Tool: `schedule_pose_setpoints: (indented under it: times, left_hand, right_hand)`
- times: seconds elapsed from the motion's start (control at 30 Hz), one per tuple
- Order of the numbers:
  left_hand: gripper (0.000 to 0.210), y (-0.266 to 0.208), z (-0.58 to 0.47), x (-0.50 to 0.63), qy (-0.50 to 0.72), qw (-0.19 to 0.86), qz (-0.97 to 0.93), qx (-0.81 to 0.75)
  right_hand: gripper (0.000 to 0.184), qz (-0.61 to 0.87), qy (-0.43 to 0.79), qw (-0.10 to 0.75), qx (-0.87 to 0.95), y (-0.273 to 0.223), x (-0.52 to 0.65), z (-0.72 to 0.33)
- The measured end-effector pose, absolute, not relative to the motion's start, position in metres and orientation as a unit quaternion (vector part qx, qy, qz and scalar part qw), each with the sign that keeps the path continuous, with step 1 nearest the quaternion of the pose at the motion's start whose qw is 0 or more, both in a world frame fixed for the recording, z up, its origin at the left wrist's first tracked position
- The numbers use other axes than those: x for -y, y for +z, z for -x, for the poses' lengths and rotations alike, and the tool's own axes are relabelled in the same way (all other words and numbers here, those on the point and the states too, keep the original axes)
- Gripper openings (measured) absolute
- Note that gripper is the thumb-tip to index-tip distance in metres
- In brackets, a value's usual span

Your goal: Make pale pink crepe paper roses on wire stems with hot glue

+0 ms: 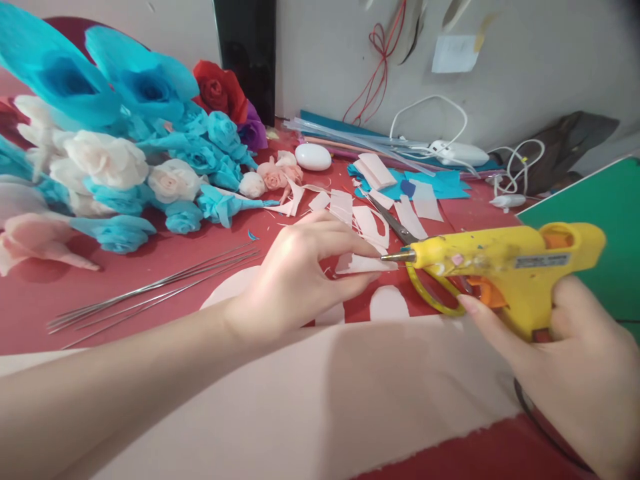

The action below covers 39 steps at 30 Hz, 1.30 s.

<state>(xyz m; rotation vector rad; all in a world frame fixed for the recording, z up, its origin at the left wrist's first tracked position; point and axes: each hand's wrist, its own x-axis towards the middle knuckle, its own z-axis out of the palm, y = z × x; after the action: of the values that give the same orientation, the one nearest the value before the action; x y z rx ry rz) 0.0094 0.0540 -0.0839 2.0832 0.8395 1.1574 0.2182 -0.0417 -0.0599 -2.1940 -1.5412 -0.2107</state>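
A yellow hot glue gun lies in the grip of my right hand, its metal nozzle pointing left. That nozzle reaches the fingertips of my left hand. My left thumb and index finger close on a small pale pink paper piece; the other fingers are mostly hidden. Behind the gun are scissors with yellow handles, partly covered by it. Below both hands spreads a large pale pink paper sheet. Cut pink paper pieces lie close to my left hand.
Blue, white and pink paper flowers crowd the left of the red table. Thin metal wires lie in front of them. Farther back are a white oval case, blue paper and a white power strip. A green board stands right.
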Motion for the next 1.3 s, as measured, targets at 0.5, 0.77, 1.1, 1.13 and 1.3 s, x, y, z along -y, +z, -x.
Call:
schedule_pose_setpoints:
  times: [0.5,0.77,1.1,1.13,1.3]
  left_hand:
    - [0.012,-0.085,-0.010,-0.055,0.441,0.291,-0.791,-0.309]
    - [0.014,-0.083,-0.010,-0.054,0.436,0.299,-0.790,-0.311]
    - [0.012,-0.083,-0.009,-0.053,0.437,0.299,-0.790,-0.308]
    - [0.012,-0.083,-0.009,-0.054,0.437,0.300,-0.790,-0.309]
    - [0.015,-0.083,-0.009,-0.053,0.427,0.304,-0.790,-0.320]
  right_hand:
    - [0.038,0.765,-0.135,0.223,0.589,-0.063,0.043,-0.228]
    - [0.038,0.763,-0.117,0.236,0.590,-0.062,0.043,-0.227]
    - [0.036,0.779,-0.105,0.241,0.570,-0.062,0.042,-0.230]
    - [0.038,0.778,-0.115,0.234,0.572,-0.062,0.042,-0.231]
    - [0.037,0.776,-0.136,0.228,0.572,-0.063,0.042,-0.234]
